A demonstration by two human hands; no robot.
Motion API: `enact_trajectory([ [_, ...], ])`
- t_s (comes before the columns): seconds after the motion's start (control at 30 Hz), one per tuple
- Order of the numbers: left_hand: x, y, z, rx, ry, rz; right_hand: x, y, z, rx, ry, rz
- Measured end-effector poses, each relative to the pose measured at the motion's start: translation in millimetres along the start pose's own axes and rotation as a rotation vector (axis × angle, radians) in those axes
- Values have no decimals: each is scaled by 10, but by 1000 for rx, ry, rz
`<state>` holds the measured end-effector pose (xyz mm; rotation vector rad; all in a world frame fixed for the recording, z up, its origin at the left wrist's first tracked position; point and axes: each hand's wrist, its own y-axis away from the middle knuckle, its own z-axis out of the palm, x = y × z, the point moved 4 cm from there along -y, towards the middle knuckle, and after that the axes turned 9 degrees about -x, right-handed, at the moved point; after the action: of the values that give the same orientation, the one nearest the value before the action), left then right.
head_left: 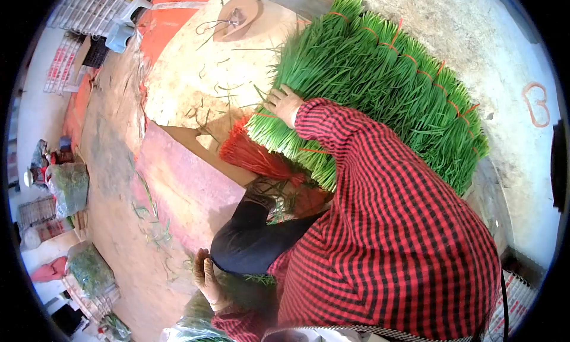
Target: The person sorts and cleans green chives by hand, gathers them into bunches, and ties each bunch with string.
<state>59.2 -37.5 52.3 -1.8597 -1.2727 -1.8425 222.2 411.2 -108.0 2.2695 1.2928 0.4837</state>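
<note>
1. Resting the right hand (285,103) on the left edge of a heap of garlic chives (368,84), with fingers spread and apparently not closed around any bundle.
2. Lying in two rows, with leafy tops meeting in the middle and pale stems (290,141) turned outward; bundled with thin red ties (389,44). Set beside the pale table (172,98); impossible to tell what carries the heap underneath.
3. Holding nothing visible in the left hand (208,281), loosely extended just beside the dark-trousered knee (237,247).
4. Likely light bundle by bundle, yet heavy as a whole heap. Soft and floppy along the blades, probably stiffer toward the stems.
5. Perhaps slippery if damp, though not possible to judge wetness here. Easily bruised or creased under a hard squeeze.
6. Best held around the firm stem end, close to the tie, with support under the leaves; poorly held by the tips, with a risk of slipping or tearing.
7. Showing no legible brand or label: a red mark (536,104) at far right, shaped roughly like a "B", and red print on the pale crates (61,64) at far left, too small to read.
</note>
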Motion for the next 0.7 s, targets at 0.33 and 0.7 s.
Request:
enact_trajectory([
  [0.33, -71, 362, -97, -5, 71, 30, -581, 705, 148, 510, -378, -307],
  [0.7, -977, 929, -425, 264, 227, -124, -1541, -393, 532, 108, -889, -152],
])
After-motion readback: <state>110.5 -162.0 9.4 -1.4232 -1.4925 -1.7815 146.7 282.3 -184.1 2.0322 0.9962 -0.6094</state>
